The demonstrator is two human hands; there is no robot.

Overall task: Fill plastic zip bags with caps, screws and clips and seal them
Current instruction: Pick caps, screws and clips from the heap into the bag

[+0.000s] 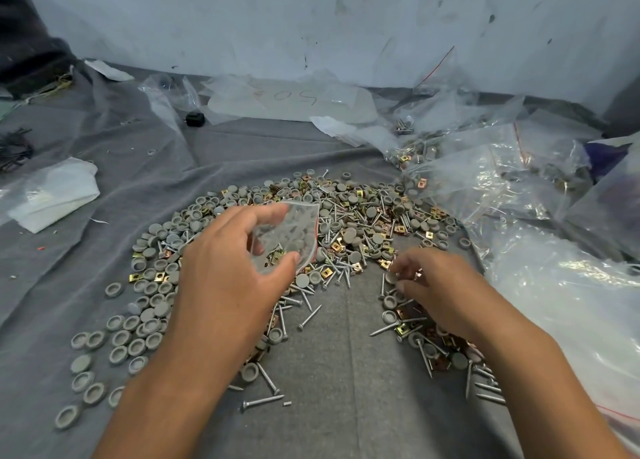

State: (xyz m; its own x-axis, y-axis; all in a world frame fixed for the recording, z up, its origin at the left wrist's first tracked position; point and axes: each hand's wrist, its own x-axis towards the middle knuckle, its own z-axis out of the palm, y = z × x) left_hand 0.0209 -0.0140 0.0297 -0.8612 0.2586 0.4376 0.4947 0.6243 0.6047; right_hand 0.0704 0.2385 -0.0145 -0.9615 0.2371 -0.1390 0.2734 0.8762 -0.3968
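A wide arc of grey caps (152, 288), silver screws (308, 316) and gold clips (384, 223) lies on the grey cloth (346, 372). My left hand (228, 268) holds a small clear zip bag (291, 233) with a red strip above the pile, thumb and fingers pinching its edges. The bag looks held open. My right hand (440, 285) is low over the right side of the pile, fingers curled around a few small parts, among them a grey cap and a clip.
Several large clear plastic bags (502, 181), some holding mixed parts, crowd the right and back. A folded white cloth (55, 195) lies at the left. A small black object (194, 118) sits near the back, and a pale wall (346, 25) stands behind.
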